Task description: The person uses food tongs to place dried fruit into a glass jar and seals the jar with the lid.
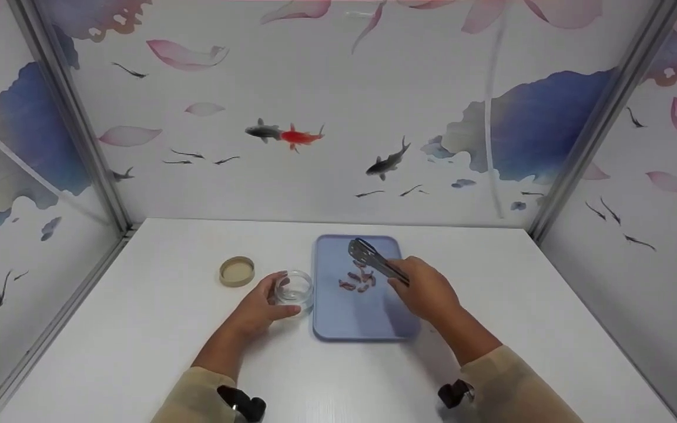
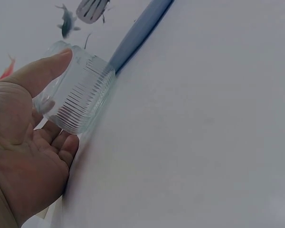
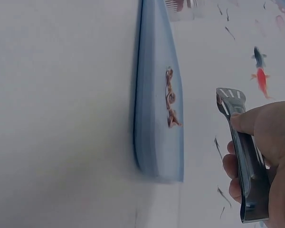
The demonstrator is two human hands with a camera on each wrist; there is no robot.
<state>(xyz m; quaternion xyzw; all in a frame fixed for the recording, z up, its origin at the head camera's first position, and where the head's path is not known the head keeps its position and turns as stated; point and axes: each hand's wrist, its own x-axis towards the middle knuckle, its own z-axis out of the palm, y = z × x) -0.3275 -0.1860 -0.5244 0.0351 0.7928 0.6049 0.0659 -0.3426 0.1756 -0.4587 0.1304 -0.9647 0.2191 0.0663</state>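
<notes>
On the left, my left hand (image 1: 256, 308) holds a small clear glass jar (image 1: 295, 288) upright, thumb on the near side and fingers round the far side. The left wrist view shows the ribbed wall of the jar (image 2: 83, 92). My right hand (image 1: 429, 291) grips metal tongs (image 1: 376, 261) with slotted heads, raised over a blue tray (image 1: 368, 323). Several small reddish-brown dried pieces (image 1: 347, 285) lie on the tray below the tongs. In the right wrist view a reddish-brown bit (image 3: 219, 99) shows between the tong tips.
A round tan lid (image 1: 237, 271) lies on the white table (image 1: 156, 305), left of the jar. The jar stands close to the tray's left edge. Patterned panels with fish and petals enclose the table at the back and on both sides.
</notes>
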